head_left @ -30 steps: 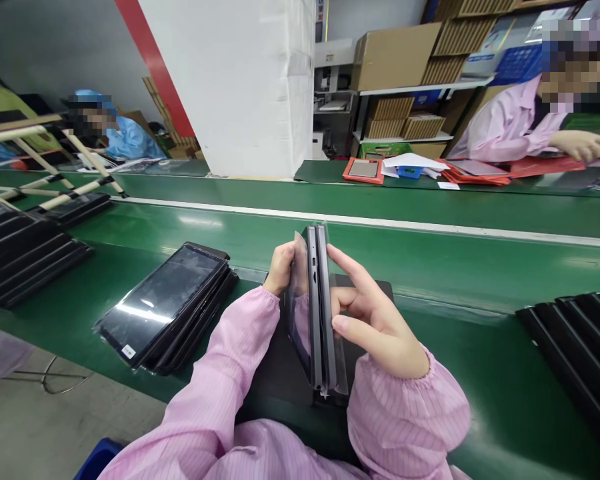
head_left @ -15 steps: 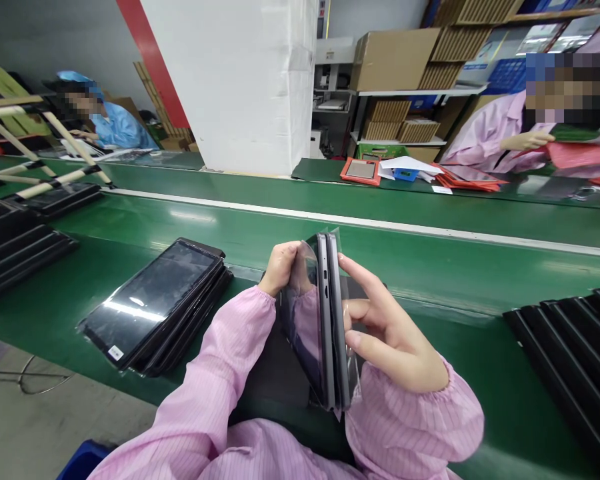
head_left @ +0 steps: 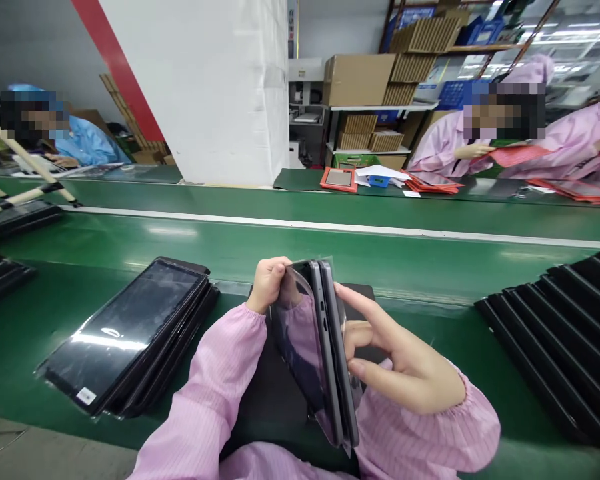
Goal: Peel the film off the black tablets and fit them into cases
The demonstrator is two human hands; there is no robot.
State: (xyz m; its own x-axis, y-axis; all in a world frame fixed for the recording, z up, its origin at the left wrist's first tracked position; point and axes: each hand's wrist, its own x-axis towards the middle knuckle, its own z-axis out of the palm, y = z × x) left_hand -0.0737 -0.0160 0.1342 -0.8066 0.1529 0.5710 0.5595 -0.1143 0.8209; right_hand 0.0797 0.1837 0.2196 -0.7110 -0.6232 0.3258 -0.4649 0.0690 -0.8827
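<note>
1. The person's left hand [head_left: 269, 283] was closed around the upper end of a slim grey device [head_left: 326, 353], which sat inside a clear plastic sleeve [head_left: 293, 327]. The fingers were curled, so this grip was clamped on the device and the plastic together.
2. The right hand [head_left: 397, 363] was at the other side of the device, with fingers spread and touching the plastic. I cannot tell if this hand was clamped or was only resting there.
3. The device stood tilted on its edge between the two hands, above a black mat [head_left: 360, 292]. A small port showed on its grey side.
4. On the green conveyor belt [head_left: 420, 267], a stack of black devices in film [head_left: 125, 333] lay left of the mat, and black ridged trays [head_left: 545, 333] lay to the right.
5. Across the belt, a co-worker in a pink smock [head_left: 443, 143] held a red folder [head_left: 520, 155].
</note>
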